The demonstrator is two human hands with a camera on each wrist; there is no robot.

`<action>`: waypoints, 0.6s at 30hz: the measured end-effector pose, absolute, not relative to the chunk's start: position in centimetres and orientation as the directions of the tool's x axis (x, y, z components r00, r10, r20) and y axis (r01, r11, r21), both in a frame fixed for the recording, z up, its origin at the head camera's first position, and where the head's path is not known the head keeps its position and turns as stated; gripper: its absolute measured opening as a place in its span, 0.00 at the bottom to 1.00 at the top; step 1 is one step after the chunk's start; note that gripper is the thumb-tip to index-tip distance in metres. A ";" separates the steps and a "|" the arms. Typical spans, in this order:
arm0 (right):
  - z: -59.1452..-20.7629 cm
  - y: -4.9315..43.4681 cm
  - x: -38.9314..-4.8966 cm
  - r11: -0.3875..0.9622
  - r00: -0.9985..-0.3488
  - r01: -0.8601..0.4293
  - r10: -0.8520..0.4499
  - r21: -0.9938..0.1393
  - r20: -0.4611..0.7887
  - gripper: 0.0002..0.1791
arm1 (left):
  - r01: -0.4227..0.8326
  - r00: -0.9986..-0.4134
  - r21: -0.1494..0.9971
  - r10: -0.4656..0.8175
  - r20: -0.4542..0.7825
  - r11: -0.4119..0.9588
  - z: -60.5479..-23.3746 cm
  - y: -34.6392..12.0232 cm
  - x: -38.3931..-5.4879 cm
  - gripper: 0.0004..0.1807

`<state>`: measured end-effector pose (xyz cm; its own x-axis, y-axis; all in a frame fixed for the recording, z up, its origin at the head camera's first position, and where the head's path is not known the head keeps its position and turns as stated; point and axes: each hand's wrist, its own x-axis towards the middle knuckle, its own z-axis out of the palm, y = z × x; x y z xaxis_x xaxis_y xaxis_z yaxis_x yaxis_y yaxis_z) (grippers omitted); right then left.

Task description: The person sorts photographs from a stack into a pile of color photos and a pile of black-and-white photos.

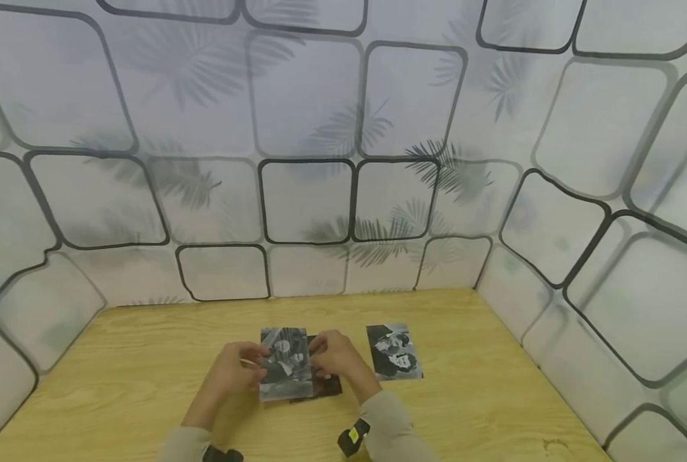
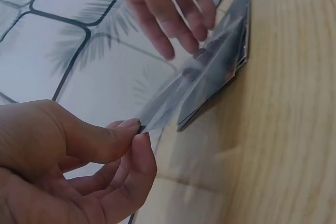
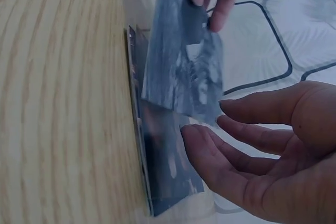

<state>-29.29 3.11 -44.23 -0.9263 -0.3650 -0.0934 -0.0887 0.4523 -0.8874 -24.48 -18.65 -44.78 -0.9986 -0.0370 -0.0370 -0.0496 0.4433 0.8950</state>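
My left hand (image 1: pixel 233 369) pinches the left edge of a black-and-white photo print (image 1: pixel 285 364) showing two figures. The print is lifted and tilted above the table. In the left wrist view, thumb and forefinger (image 2: pixel 134 132) grip its edge. My right hand (image 1: pixel 336 356) is at the print's right edge, its fingers loosely bent and spread; in the right wrist view, fingertips (image 3: pixel 223 111) are right at the print's corner. Under the raised print lie darker photo prints (image 1: pixel 327 387), partly hidden, their stacked edges (image 3: pixel 137 108) showing in the right wrist view.
Another black-and-white photo print (image 1: pixel 395 351) lies on the wooden table (image 1: pixel 464 410) to the right of my right hand. Patterned wall covering (image 1: pixel 308 199) encloses the table at the back and sides. Both wrists wear black straps, one with a yellow-marked device (image 1: pixel 353 437).
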 end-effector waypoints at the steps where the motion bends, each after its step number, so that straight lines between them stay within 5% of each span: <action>1: -44.4 3.0 -29.3 0.450 -0.924 -0.090 -0.371 -0.889 -0.094 0.13 | -0.047 -0.999 0.899 -0.033 -0.036 0.436 -44.7 -18.8 -24.5 0.18; 18: -44.2 -0.4 -28.9 0.459 -0.910 -0.222 -0.414 -0.861 0.014 0.15 | -0.019 -0.995 0.885 0.078 -0.063 0.465 -42.9 -23.0 -23.7 0.22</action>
